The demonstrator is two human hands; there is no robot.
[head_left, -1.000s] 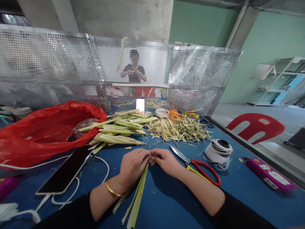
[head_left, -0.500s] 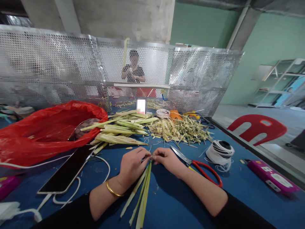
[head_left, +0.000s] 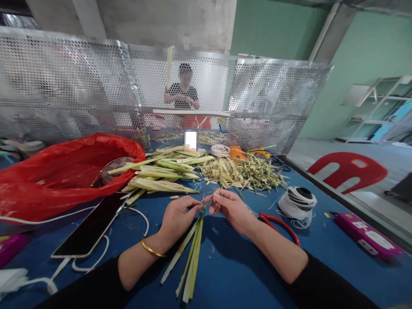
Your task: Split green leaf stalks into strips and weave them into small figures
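My left hand [head_left: 177, 218], with a gold bangle on the wrist, pinches the top end of a bundle of green leaf strips [head_left: 192, 253] that fans out toward me over the blue table [head_left: 225, 274]. My right hand [head_left: 230, 209] is closed in a pinch at the same top end, fingertips almost touching the left ones. Red-handled scissors [head_left: 279, 226] lie just right of my right wrist, their blades hidden behind the hand.
A pile of whole green leaves [head_left: 161, 171] and a heap of trimmings [head_left: 244, 171] lie beyond my hands. A red plastic bag [head_left: 61, 171], a phone [head_left: 92, 227] on a white cable, a white string spool [head_left: 298, 201] and a purple box [head_left: 363, 234] surround them. Another person [head_left: 183, 92] stands behind the perforated metal screen [head_left: 273, 98].
The strips have spread apart at their lower ends. Both hands have lifted slightly and my right hand now covers the scissor blades.
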